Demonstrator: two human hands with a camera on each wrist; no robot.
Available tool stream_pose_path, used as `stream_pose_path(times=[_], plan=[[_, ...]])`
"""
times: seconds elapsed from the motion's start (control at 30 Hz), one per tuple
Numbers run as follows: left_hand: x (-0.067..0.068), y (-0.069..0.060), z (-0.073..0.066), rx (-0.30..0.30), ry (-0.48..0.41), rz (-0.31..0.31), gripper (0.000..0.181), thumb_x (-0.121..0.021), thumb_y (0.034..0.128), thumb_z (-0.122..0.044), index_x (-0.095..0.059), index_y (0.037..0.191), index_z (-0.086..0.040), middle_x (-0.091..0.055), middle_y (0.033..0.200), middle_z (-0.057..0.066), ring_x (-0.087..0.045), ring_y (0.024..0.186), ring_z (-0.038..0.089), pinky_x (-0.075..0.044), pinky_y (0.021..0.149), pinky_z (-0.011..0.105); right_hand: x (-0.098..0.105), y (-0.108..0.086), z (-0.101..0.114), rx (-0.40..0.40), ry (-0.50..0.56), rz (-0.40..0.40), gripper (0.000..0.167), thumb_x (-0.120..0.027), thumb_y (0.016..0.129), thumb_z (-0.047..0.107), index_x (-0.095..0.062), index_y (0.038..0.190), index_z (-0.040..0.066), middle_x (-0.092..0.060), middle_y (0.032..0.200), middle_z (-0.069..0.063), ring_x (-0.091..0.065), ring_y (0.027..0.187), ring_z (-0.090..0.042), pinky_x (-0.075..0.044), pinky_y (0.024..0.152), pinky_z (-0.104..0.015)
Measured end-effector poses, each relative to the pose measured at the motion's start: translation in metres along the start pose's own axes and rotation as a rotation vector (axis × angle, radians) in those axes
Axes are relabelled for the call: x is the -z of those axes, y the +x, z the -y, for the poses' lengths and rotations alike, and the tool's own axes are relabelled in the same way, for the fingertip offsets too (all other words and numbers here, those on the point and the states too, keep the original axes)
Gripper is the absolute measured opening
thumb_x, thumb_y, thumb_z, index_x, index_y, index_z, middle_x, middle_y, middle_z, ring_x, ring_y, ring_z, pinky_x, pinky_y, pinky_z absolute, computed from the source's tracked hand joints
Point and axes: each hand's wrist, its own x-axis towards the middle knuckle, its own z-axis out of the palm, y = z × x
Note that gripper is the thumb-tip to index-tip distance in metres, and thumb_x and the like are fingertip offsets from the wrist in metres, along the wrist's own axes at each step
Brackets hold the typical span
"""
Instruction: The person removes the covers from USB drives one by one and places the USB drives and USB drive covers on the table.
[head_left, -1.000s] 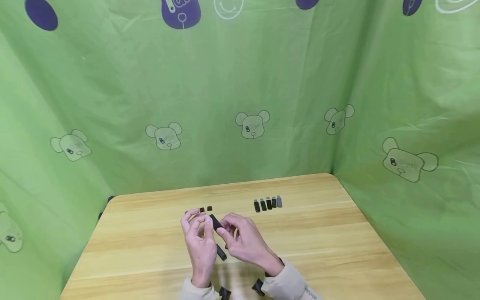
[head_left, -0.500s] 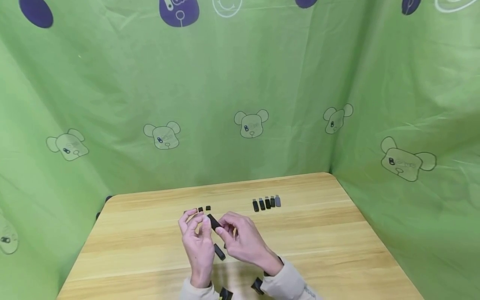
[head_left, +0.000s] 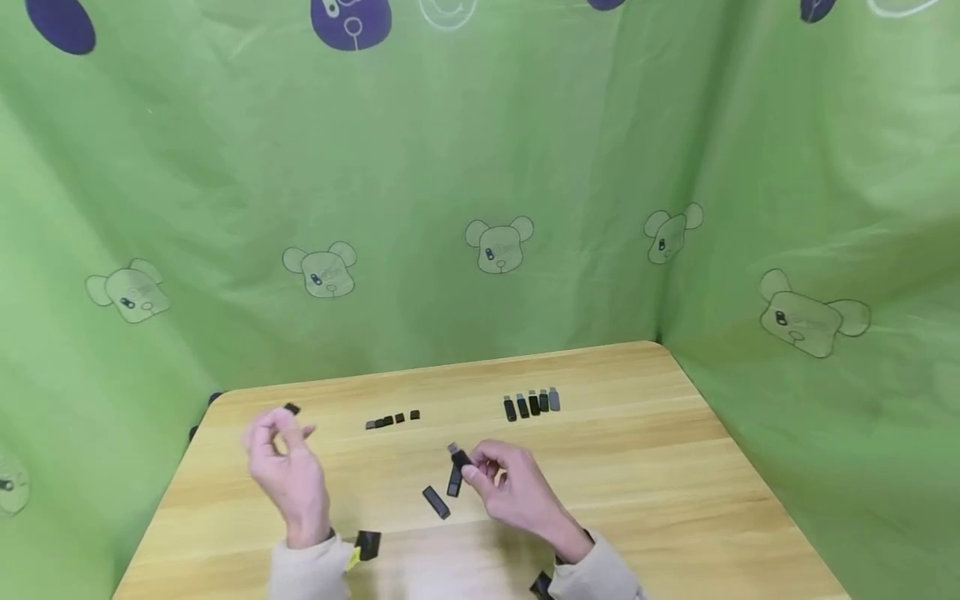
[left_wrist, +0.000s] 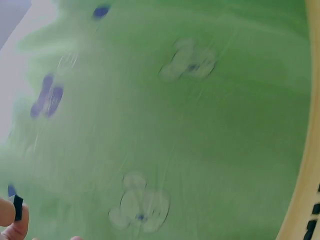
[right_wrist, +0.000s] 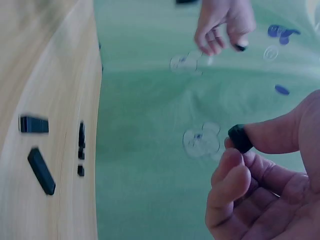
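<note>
My right hand [head_left: 517,483] pinches a black USB flash drive [head_left: 460,458] between thumb and fingers, its metal plug bare and pointing up and left. Its dark body [right_wrist: 240,138] also shows at the fingertips in the right wrist view. Off to the left, above the table, my left hand [head_left: 288,471] pinches a small black cap [head_left: 292,408], which the left wrist view catches at its lower left edge. Below the held drive lie a capped-looking dark flash drive [head_left: 436,502] and another dark flash drive [head_left: 454,482], partly hidden behind it.
Several small black caps [head_left: 387,421] form a row toward the back of the wooden table [head_left: 660,500]. To their right, several flash drives [head_left: 534,404] stand side by side with plugs pointing to the back. Green patterned cloth [head_left: 420,317] surrounds the table.
The cap has come off the flash drive. My left hand has moved left with it, while the right hand has shifted slightly right and down with the drive, whose plug now shows.
</note>
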Motion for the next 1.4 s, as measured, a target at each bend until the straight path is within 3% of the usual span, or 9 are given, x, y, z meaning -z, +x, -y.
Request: stream_pose_path(times=[0.07,0.13,0.27,0.4,0.7,0.87,1.07,1.27,1.4], plan=[[0.0,-0.005,0.003,-0.004,0.057,0.081,0.021,-0.056,0.1038,-0.021,-0.063,0.094,-0.004,-0.058,0.101,-0.003,-0.059,0.091,0.01,-0.057,0.077,0.018,0.003,0.004,-0.005,-0.057,0.003,-0.024,0.008,-0.067,0.095,0.012,-0.068,0.087,0.014,-0.064,0.077,-0.002,-0.055,0.07,-0.005,-0.049,0.063,-0.022],[0.0,-0.012,0.008,0.008,0.058,0.138,0.024,-0.056,0.104,-0.022,-0.063,0.099,0.001,-0.062,0.095,-0.003,-0.061,0.084,0.009,-0.057,0.075,0.019,0.006,0.009,-0.009,-0.099,-0.001,-0.051,0.009,-0.067,0.095,0.012,-0.067,0.086,0.014,-0.064,0.077,-0.003,-0.055,0.07,-0.008,-0.047,0.063,-0.021],[0.002,-0.023,0.015,0.032,0.028,0.218,0.029,-0.057,0.104,-0.022,-0.06,0.102,0.007,-0.067,0.085,-0.002,-0.063,0.075,0.007,-0.057,0.069,0.019,0.014,0.024,-0.014,-0.151,0.003,-0.095,0.01,-0.066,0.096,0.012,-0.067,0.087,0.011,-0.061,0.075,-0.002,-0.053,0.069,-0.011,-0.044,0.06,-0.02],[0.006,-0.026,0.018,0.058,0.063,0.286,0.028,-0.059,0.1032,-0.02,-0.062,0.104,0.008,-0.07,0.081,-0.001,-0.062,0.067,0.005,-0.056,0.065,0.019,0.024,0.043,-0.023,-0.193,-0.006,-0.135,0.01,-0.066,0.098,0.012,-0.068,0.09,0.007,-0.061,0.074,-0.003,-0.052,0.066,-0.012,-0.043,0.056,-0.019],[0.01,-0.035,0.026,0.126,0.163,0.307,0.026,-0.061,0.1023,-0.021,-0.069,0.109,0.002,-0.074,0.082,-0.003,-0.062,0.066,0.005,-0.056,0.068,0.017,0.039,0.083,-0.058,-0.357,-0.017,-0.226,0.019,-0.066,0.099,0.021,-0.071,0.094,0.003,-0.07,0.072,-0.005,-0.062,0.054,-0.016,-0.046,0.047,-0.023],[0.011,-0.037,0.025,0.148,0.175,0.303,0.026,-0.062,0.1016,-0.02,-0.068,0.113,0.003,-0.074,0.081,-0.007,-0.063,0.067,0.005,-0.056,0.069,0.017,0.039,0.096,-0.07,-0.431,-0.018,-0.209,0.02,-0.064,0.099,0.021,-0.07,0.104,0.003,-0.072,0.077,-0.004,-0.067,0.061,-0.018,-0.047,0.051,-0.023],[0.012,-0.038,0.024,0.153,0.205,0.329,0.027,-0.063,0.1009,-0.019,-0.069,0.116,0.002,-0.074,0.08,-0.011,-0.063,0.067,0.005,-0.057,0.068,0.018,0.039,0.107,-0.079,-0.475,-0.057,-0.209,0.018,-0.066,0.098,0.022,-0.07,0.103,0.005,-0.076,0.084,-0.008,-0.074,0.072,-0.026,-0.049,0.065,-0.023],[0.012,-0.041,0.026,0.159,0.24,0.348,0.023,-0.065,0.1001,-0.018,-0.071,0.115,-0.002,-0.074,0.078,-0.014,-0.063,0.066,0.006,-0.055,0.067,0.018,0.029,0.113,-0.098,-0.523,0.09,-0.224,0.018,-0.068,0.097,0.016,-0.071,0.099,-0.001,-0.076,0.09,-0.019,-0.071,0.064,-0.022,-0.059,0.064,-0.031],[0.012,-0.042,0.029,0.149,0.227,0.353,0.023,-0.065,0.0998,-0.017,-0.07,0.117,-0.002,-0.075,0.078,-0.013,-0.064,0.066,0.006,-0.055,0.067,0.018,0.019,0.114,-0.108,-0.545,0.134,-0.226,0.019,-0.068,0.096,0.013,-0.071,0.099,-0.005,-0.076,0.088,-0.02,-0.068,0.06,-0.018,-0.055,0.057,-0.027]])
